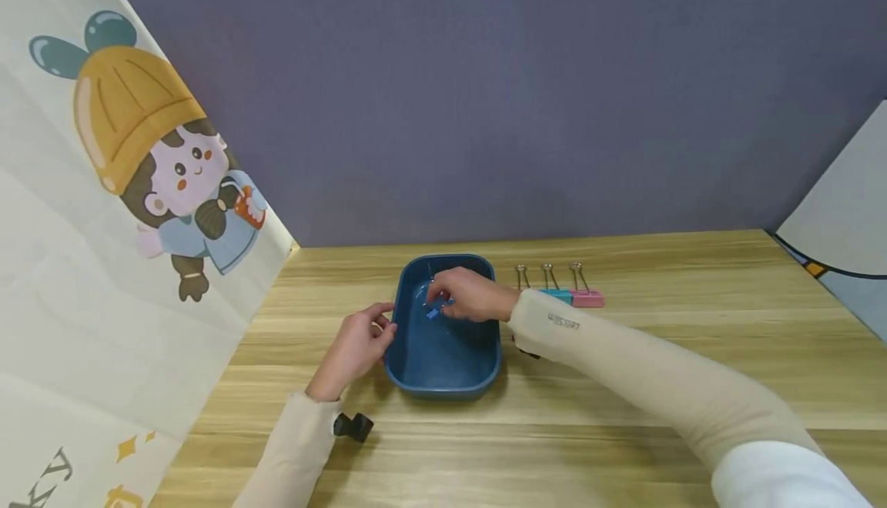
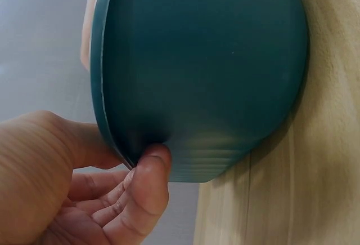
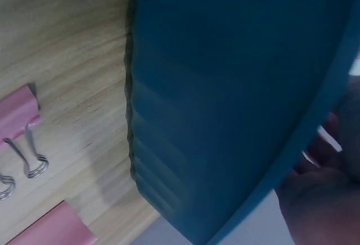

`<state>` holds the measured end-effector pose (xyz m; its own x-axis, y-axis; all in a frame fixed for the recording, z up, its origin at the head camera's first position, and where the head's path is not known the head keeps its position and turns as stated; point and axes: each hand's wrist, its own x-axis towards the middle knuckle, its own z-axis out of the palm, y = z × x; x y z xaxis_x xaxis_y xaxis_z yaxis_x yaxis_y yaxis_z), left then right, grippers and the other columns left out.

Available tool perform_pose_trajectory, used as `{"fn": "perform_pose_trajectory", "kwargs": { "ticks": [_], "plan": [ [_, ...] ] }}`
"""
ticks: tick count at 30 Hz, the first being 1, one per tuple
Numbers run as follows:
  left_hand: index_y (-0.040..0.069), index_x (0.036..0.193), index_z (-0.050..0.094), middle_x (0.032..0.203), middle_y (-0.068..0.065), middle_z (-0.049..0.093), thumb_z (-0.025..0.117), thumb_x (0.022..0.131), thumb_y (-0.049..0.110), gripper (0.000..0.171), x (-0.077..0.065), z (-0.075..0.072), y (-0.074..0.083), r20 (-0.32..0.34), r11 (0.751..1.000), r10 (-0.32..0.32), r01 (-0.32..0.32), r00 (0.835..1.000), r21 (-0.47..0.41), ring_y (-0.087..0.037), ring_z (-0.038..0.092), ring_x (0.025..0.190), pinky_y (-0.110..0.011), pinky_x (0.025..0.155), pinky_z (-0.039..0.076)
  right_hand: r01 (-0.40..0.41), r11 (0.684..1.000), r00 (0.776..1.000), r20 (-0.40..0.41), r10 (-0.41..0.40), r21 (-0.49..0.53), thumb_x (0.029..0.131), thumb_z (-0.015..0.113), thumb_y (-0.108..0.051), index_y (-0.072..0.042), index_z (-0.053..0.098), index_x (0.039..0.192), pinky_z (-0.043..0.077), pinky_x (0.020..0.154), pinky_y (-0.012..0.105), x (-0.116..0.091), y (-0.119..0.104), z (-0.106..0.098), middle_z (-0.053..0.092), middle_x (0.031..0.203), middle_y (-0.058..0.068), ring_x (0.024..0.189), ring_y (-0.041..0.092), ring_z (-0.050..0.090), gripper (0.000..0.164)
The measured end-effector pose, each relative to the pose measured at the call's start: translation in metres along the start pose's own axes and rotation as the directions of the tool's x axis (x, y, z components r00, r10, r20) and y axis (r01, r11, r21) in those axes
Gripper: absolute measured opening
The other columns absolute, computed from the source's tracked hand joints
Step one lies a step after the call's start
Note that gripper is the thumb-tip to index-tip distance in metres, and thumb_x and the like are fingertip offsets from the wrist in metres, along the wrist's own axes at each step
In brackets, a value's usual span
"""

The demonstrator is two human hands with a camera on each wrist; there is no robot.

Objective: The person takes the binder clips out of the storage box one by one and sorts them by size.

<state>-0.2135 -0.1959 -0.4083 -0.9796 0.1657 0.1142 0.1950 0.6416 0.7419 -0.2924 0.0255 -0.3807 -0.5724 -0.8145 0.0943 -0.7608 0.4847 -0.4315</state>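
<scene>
Purple-grey backdrop [image 1: 520, 92] up at twelve; ten o'clock, yellow-hatted cartoon [image 1: 182, 169] smiling on white sheet [image 1: 48, 262]; three o'clock, pale panel [image 1: 848, 215]; wood table [image 1: 540, 446] spreads across six.

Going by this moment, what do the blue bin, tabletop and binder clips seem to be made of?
Blue bin: likely moulded plastic, smooth with a soft sheen, judging by its rounded corners and seamless look.
Tabletop: wood or wood-look laminate, unclear which; streaky grain shows.
Binder clips: probably coated metal, in plain pink or teal; their wire handles look like bare metal, given the silvery glint.
</scene>
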Motion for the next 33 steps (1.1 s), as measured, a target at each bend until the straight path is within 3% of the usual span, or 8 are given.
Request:
{"fn": "perform_pose_trajectory", "kwargs": {
  "ticks": [5, 17, 27, 33],
  "plan": [
    [-0.004, 0.125, 0.056, 0.08, -0.006, 0.056, 0.06, 0.089, 0.002, 0.036, 0.001, 0.0, -0.001, 0.008, 1.0, -0.004, 0.004, 1.0, -0.01, -0.014, 0.056, 0.052, -0.027, 0.041, 0.05, 0.013, 0.999, 0.997, 0.078, -0.009, -0.049, 0.082, 0.07, -0.002, -0.003, 0.068, 0.108, 0.051, 0.08, 0.03, 0.01, 0.001, 0.004, 0.063, 0.103, 0.008, 0.093, 0.022, 0.061, 0.026],
    [-0.003, 0.126, 0.055, 0.081, -0.006, 0.056, 0.06, 0.09, 0.003, 0.037, 0.002, 0.001, -0.002, 0.017, 1.0, -0.01, 0.01, 1.0, -0.005, -0.014, 0.056, 0.052, -0.027, 0.041, 0.05, -0.077, 0.985, 0.982, 0.16, 0.102, -0.153, 0.083, 0.068, -0.001, -0.008, 0.071, 0.107, 0.05, 0.086, 0.028, 0.028, 0.005, 0.015, 0.065, 0.106, 0.004, 0.098, 0.016, 0.06, 0.024],
    [-0.004, 0.123, 0.057, 0.078, -0.005, 0.057, 0.061, 0.088, 0.001, 0.036, 0.002, 0.001, 0.0, -0.004, 0.999, 0.039, -0.039, 0.999, 0.005, -0.011, 0.056, 0.049, -0.027, 0.04, 0.049, -0.091, 0.986, 0.98, 0.164, 0.114, -0.141, 0.078, 0.071, 0.002, -0.007, 0.071, 0.101, 0.051, 0.082, 0.027, 0.032, 0.006, 0.022, 0.068, 0.096, 0.003, 0.094, 0.015, 0.062, 0.025],
    [-0.004, 0.124, 0.057, 0.078, -0.004, 0.057, 0.061, 0.088, 0.001, 0.036, 0.001, -0.001, -0.002, -0.01, 1.0, 0.027, -0.027, 1.0, 0.0, -0.011, 0.055, 0.049, -0.027, 0.04, 0.048, -0.071, 0.989, 0.986, 0.141, 0.089, -0.132, 0.075, 0.072, 0.003, -0.009, 0.071, 0.092, 0.051, 0.074, 0.025, 0.031, 0.004, 0.025, 0.065, 0.085, 0.0, 0.082, 0.013, 0.06, 0.02]
  ]
}}
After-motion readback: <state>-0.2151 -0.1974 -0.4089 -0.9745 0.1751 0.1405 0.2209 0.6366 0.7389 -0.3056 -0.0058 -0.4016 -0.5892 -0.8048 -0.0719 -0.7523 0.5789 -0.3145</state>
